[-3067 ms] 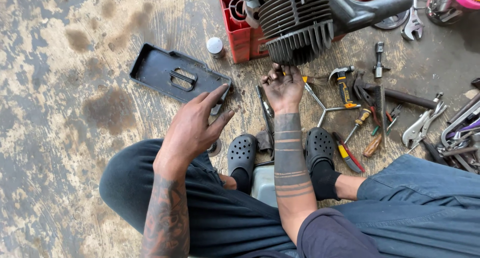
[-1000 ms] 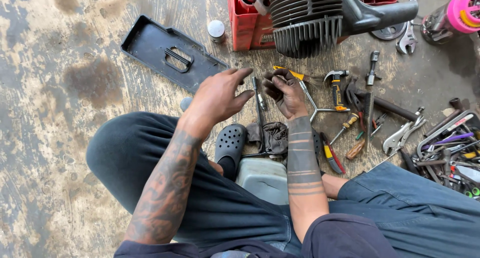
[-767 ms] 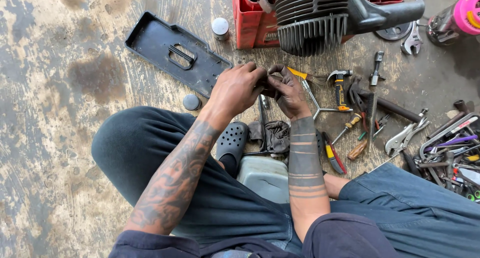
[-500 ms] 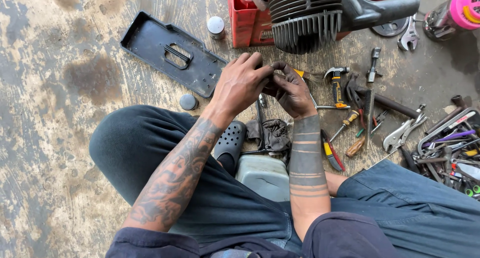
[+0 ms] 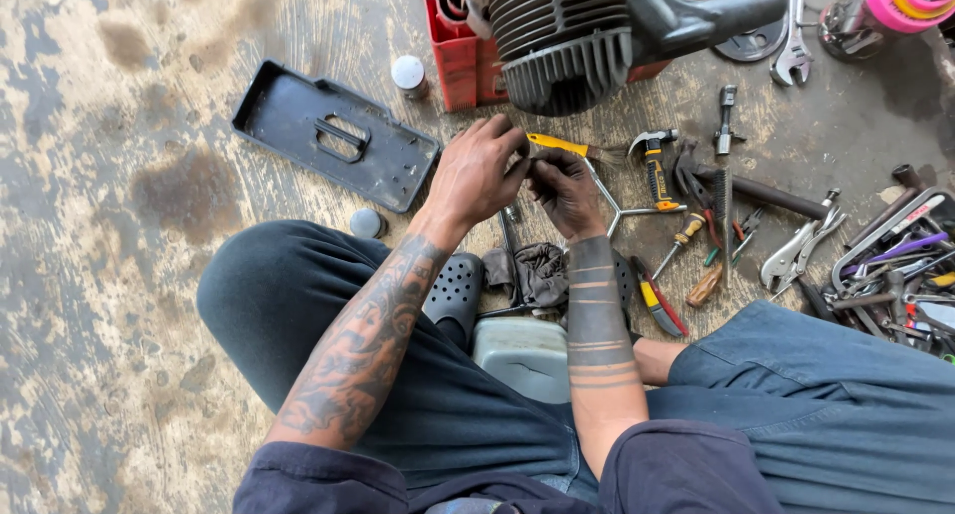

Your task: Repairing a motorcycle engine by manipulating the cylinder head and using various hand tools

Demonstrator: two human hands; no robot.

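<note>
My left hand and my right hand meet fingertip to fingertip above the floor. Both pinch a small dark part; its shape is too small to tell. Just beyond the fingers lies a yellow-handled tool. A finned black engine cylinder rests above the hands against a red crate. Under my wrists lie a dark rag and a black clog. A grey plastic canister sits between my legs.
A black flat tray with a handle slot lies to the left, with a white-capped bottle and a grey round cap nearby. A hammer, pliers and several other hand tools cover the floor on the right.
My left hand, open and spread a second ago, has closed in on my right hand. Both now pinch the small part together, a little farther from my body.
</note>
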